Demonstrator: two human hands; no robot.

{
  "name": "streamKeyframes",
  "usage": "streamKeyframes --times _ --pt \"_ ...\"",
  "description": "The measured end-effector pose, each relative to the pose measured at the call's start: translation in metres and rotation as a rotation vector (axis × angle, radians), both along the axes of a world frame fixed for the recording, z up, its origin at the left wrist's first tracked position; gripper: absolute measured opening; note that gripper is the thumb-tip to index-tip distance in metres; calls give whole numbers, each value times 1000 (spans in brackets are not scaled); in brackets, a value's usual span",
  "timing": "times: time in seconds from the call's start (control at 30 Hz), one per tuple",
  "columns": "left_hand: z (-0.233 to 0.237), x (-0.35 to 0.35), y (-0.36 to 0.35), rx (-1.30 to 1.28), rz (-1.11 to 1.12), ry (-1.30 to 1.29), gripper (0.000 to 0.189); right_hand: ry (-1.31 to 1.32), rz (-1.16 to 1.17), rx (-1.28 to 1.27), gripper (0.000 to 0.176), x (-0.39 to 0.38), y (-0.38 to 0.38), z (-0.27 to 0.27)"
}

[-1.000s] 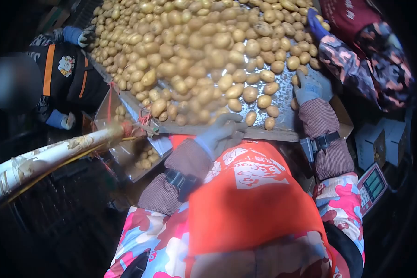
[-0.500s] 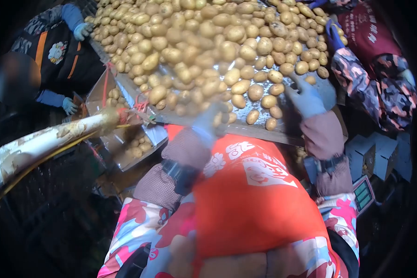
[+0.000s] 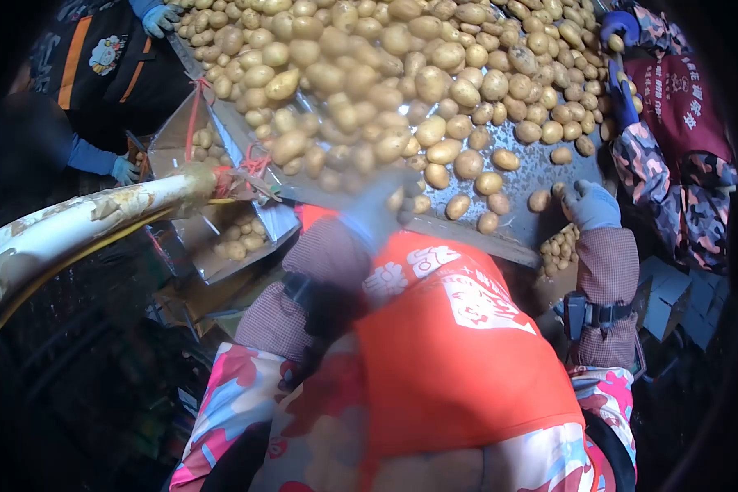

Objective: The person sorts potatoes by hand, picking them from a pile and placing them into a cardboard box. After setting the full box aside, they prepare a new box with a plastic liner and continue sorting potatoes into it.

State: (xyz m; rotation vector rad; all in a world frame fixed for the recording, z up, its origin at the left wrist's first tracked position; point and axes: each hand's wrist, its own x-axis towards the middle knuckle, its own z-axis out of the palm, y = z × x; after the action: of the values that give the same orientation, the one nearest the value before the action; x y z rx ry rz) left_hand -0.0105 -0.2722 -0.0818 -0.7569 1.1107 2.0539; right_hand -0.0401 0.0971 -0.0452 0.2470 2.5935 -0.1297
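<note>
Potatoes [image 3: 443, 152] cover a metal sorting table [image 3: 549, 172] in front of me, thickest toward the back. My left hand [image 3: 377, 211], in a light blue glove, is at the table's front edge; a blurred patch hides its fingers, and a potato [image 3: 396, 198] shows beside it. At the right front corner is my right hand [image 3: 592, 205], gloved, its fingers curled around a potato [image 3: 558, 189] partly hidden by them. Another potato [image 3: 539, 201] lies just left of the fingertips. Below this corner, a box holds more potatoes [image 3: 558, 249].
A white pipe [image 3: 98, 217] with peeling wrap reaches in from the left. Cardboard boxes [image 3: 246, 246] with potatoes stand beside it. Co-workers with gloved hands [image 3: 162, 18] and purple gloves [image 3: 621, 90] flank the table. More cartons [image 3: 668, 295] are at lower right.
My right hand has moved right and toward me, from among the potatoes to the table's corner, its fingers now curled. My left hand stays at the front edge. The view has shifted slightly.
</note>
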Motion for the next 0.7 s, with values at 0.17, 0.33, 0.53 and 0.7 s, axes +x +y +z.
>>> streamKeyframes --times 0.17,0.33,0.53,0.7 --pt "-11 0 -17 -123 -33 -34 27 425 57 -615 33 29 -61 -47" --pt "-10 9 -50 -115 207 -17 20 275 215 -543 26 -4 -122 -64" --pt "7 3 -79 -219 259 76 27 285 -393 -710 26 -77 -78 -38" --pt "-11 -10 -80 -26 499 7 31 384 383 -632 25 -32 -124 -35"
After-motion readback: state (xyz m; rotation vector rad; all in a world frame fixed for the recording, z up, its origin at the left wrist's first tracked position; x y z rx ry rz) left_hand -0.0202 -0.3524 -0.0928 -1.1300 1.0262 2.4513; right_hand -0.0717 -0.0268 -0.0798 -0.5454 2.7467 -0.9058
